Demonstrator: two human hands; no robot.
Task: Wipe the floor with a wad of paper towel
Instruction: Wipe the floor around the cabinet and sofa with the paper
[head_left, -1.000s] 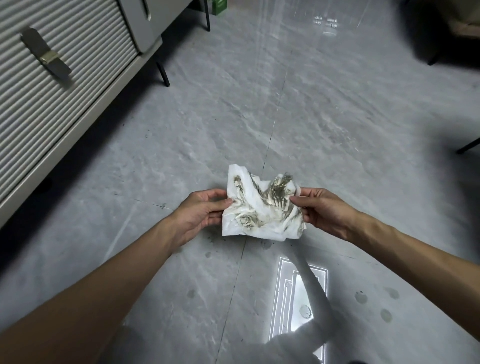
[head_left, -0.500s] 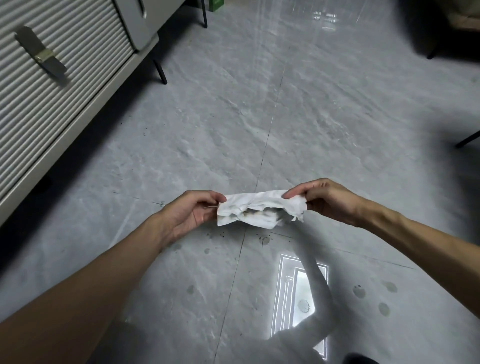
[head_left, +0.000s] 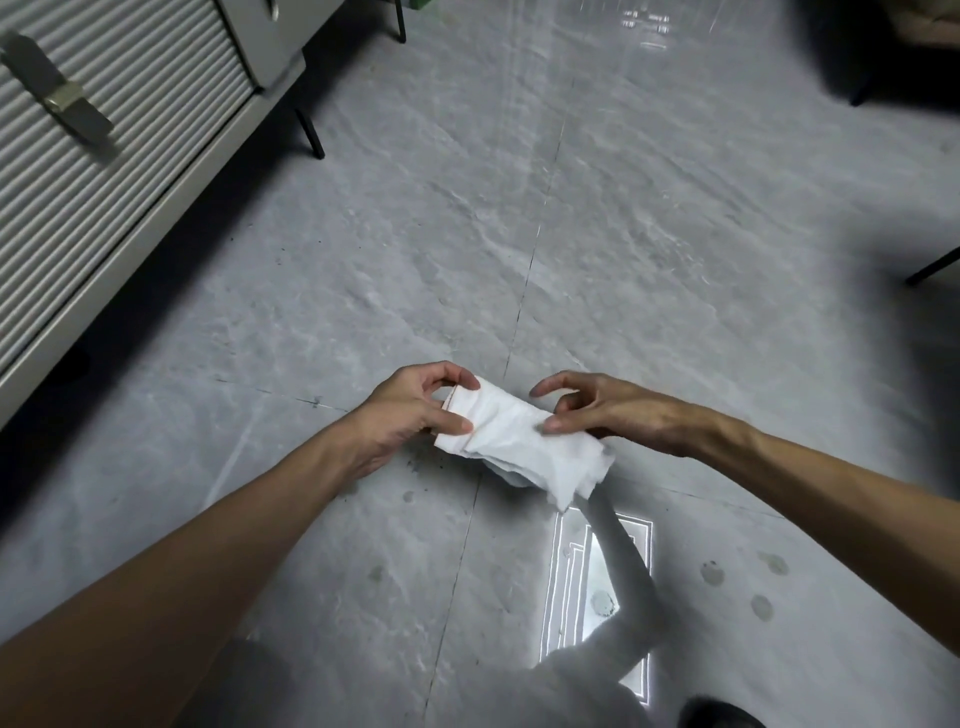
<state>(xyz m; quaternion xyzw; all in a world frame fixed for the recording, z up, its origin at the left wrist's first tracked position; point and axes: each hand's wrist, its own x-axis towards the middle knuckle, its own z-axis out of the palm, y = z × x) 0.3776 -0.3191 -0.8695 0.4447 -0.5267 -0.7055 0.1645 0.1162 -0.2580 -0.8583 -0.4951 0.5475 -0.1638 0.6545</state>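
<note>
A white paper towel (head_left: 524, 441), folded over so only its clean side shows, is held above the grey tiled floor (head_left: 623, 234). My left hand (head_left: 410, 410) pinches its left end between thumb and fingers. My right hand (head_left: 608, 410) holds the middle of the towel, thumb on top and fingers behind, with the index finger lifted clear. The towel's right end hangs loose below my right hand. Small dark spots and specks (head_left: 737, 577) mark the floor under and to the right of my hands.
A ribbed cabinet (head_left: 104, 156) on thin black legs (head_left: 311, 135) runs along the left. Dark furniture legs (head_left: 930, 267) stand at the right edge. A bright window reflection (head_left: 592, 577) lies on the floor below my hands.
The towel, spread open with its stained face up a second ago, has been folded shut so the dirt is inside. My right hand has shifted its hold towards the towel's middle.
</note>
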